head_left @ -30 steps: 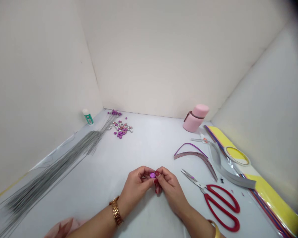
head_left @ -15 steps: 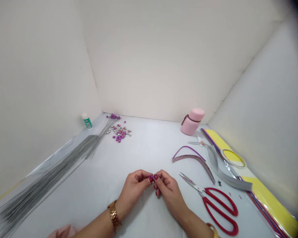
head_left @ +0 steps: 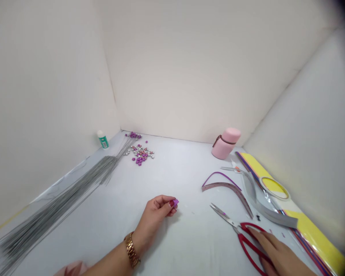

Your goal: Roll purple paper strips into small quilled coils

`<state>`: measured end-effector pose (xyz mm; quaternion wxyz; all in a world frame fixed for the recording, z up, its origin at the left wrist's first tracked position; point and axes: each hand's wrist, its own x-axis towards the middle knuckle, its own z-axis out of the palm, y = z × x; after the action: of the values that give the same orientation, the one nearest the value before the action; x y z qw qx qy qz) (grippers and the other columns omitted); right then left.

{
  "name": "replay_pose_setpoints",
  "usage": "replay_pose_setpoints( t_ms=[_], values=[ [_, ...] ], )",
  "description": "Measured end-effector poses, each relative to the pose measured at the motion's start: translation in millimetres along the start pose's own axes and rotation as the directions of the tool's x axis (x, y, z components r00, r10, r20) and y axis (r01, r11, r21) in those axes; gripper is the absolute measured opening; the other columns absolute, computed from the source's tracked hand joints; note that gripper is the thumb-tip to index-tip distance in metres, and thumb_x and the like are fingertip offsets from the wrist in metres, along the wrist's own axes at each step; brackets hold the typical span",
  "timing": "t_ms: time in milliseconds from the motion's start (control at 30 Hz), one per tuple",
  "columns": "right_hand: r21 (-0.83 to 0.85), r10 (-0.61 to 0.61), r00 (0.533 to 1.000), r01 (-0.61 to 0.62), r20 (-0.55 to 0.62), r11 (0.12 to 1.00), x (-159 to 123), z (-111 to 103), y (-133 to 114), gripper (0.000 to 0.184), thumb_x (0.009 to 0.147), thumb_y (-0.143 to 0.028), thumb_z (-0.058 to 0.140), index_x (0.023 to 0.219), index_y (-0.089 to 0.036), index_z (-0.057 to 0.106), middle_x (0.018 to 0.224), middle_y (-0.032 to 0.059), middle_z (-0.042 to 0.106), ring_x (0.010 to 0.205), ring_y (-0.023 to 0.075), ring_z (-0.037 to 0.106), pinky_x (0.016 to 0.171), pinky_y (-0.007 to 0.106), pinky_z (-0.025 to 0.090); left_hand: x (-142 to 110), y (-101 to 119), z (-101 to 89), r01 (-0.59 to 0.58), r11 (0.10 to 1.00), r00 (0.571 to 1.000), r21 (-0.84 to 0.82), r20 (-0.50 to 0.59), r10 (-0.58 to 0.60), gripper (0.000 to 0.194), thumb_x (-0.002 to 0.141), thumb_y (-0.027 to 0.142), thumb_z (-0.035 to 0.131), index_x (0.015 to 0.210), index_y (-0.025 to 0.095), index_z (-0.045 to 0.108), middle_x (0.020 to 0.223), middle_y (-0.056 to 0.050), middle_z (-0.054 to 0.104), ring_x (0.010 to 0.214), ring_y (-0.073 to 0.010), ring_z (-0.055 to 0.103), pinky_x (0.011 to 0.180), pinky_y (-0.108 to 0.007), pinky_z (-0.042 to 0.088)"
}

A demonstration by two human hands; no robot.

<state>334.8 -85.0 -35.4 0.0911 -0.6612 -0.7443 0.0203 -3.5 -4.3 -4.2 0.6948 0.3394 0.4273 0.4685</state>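
Pinched between the thumb and fingers of my left hand (head_left: 158, 212) is a small purple folded-paper star (head_left: 176, 202), its points showing past the fingertips. To the right, my right hand (head_left: 276, 251) reaches over the red-handled scissors (head_left: 232, 223), its fingers around the handle loops. The scissors lie on the table with their blades pointing to the far left, and a purple speck shows on a blade. Beyond them curve a thin purple paper strip (head_left: 218, 173) and a wider pinkish strip (head_left: 230, 185).
A bundle of grey wires (head_left: 71, 191) lies along the left, near a pile of purple and silver stars (head_left: 142, 154). A glue stick (head_left: 102, 139) and pink flask (head_left: 226, 143) stand behind. Silver strips (head_left: 276, 215), a tape roll (head_left: 274, 188) and yellow sheets (head_left: 313, 228) lie right.
Both hands were together on the purple star. My right hand has let go and moved right to the scissors' handles, while my left hand keeps the star.
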Motion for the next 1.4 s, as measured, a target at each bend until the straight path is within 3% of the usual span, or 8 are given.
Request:
replay_pose_setpoints(
  t_ms=[133,267,300,400,467,667,1033,1400],
  values=[
    [0.036,0.029,0.999,-0.031,0.045,0.999,10.0,-5.2,-22.3,0.055,0.059,-0.017,0.049,0.114,-0.017,0.050,0.109,0.0124,0.061,0.096,0.0296,0.059,0.077,0.036,0.050,-0.1,-0.4,-1.4,0.016,0.999,1.000,-0.042,-0.025,-0.017,0.017,0.069,0.025,0.067,0.081,0.014,0.066,0.079,-0.005,0.067,0.065,-0.0098,0.058,0.066,-0.022,0.044],
    [0.109,0.166,0.986,-0.168,0.032,0.980,29.3,-9.3,-55.4,0.049,0.074,-0.032,0.046,0.121,-0.019,0.038,0.106,0.0131,0.062,0.086,0.0275,0.063,0.070,0.035,0.053,1.2,-0.4,-2.6,0.035,0.996,0.998,-0.080,-0.047,-0.039,0.017,0.069,0.023,0.067,0.081,0.012,0.065,0.076,-0.005,0.066,0.062,-0.0090,0.058,0.065,-0.021,0.045],
    [0.135,0.130,0.992,-0.128,-0.004,0.982,33.6,-8.6,-64.3,0.046,0.077,-0.033,0.042,0.121,-0.018,0.037,0.110,0.0144,0.059,0.093,0.0274,0.060,0.076,0.036,0.051,1.5,-0.3,-2.6,0.039,0.995,0.998,-0.087,-0.045,-0.043,0.016,0.068,0.022,0.067,0.080,0.012,0.065,0.074,-0.005,0.066,0.062,-0.0091,0.058,0.064,-0.021,0.045],
    [0.210,-0.163,0.984,0.174,-0.068,0.962,44.4,-4.6,-91.6,0.053,0.080,-0.022,0.037,0.130,-0.015,0.021,0.130,0.0173,0.041,0.118,0.0268,0.042,0.092,0.040,0.041,2.2,0.1,-1.9,0.050,0.993,0.998,-0.105,-0.028,-0.053,0.013,0.067,0.021,0.068,0.075,0.011,0.065,0.070,-0.004,0.065,0.061,-0.0092,0.057,0.062,-0.020,0.044],
    [0.224,-0.254,0.966,0.260,-0.057,0.939,49.6,-2.0,-109.8,0.057,0.080,-0.017,0.036,0.133,-0.014,0.017,0.133,0.0171,0.036,0.122,0.0275,0.035,0.094,0.044,0.039,2.2,0.1,-1.2,0.056,0.992,0.998,-0.116,-0.016,-0.058,0.012,0.067,0.021,0.068,0.074,0.011,0.065,0.070,-0.004,0.065,0.061,-0.0091,0.057,0.062,-0.019,0.044],
    [0.262,-0.256,0.966,0.242,0.021,0.934,56.7,1.0,-149.5,0.057,0.076,-0.015,0.043,0.131,-0.016,0.027,0.123,0.0153,0.045,0.114,0.0290,0.042,0.091,0.046,0.041,1.7,-1.7,0.7,0.065,0.988,0.998,-0.141,0.004,-0.065,0.008,0.068,0.017,0.067,0.074,0.012,0.064,0.071,-0.003,0.065,0.060,-0.0083,0.055,0.060,-0.018,0.043],
    [0.271,-0.229,0.973,0.219,0.004,0.937,57.9,4.6,-160.7,0.056,0.076,-0.015,0.044,0.130,-0.014,0.027,0.116,0.0173,0.046,0.105,0.0302,0.047,0.085,0.048,0.044,0.2,-2.8,3.5,0.054,0.988,0.998,-0.141,0.024,-0.051,0.008,0.067,0.015,0.068,0.073,0.013,0.062,0.072,-0.003,0.066,0.064,-0.0102,0.056,0.061,-0.020,0.041],
    [0.445,-0.239,0.969,0.184,0.068,0.876,59.8,-0.1,-166.5,0.044,0.082,-0.014,0.038,0.126,-0.015,0.030,0.110,0.0150,0.048,0.101,0.0251,0.048,0.086,0.042,0.043,0.9,-4.0,2.1,0.017,0.990,0.996,-0.140,0.087,-0.005,0.005,0.071,0.016,0.065,0.072,0.011,0.063,0.064,-0.002,0.062,0.058,-0.0083,0.051,0.060,-0.019,0.039]
  ],
)
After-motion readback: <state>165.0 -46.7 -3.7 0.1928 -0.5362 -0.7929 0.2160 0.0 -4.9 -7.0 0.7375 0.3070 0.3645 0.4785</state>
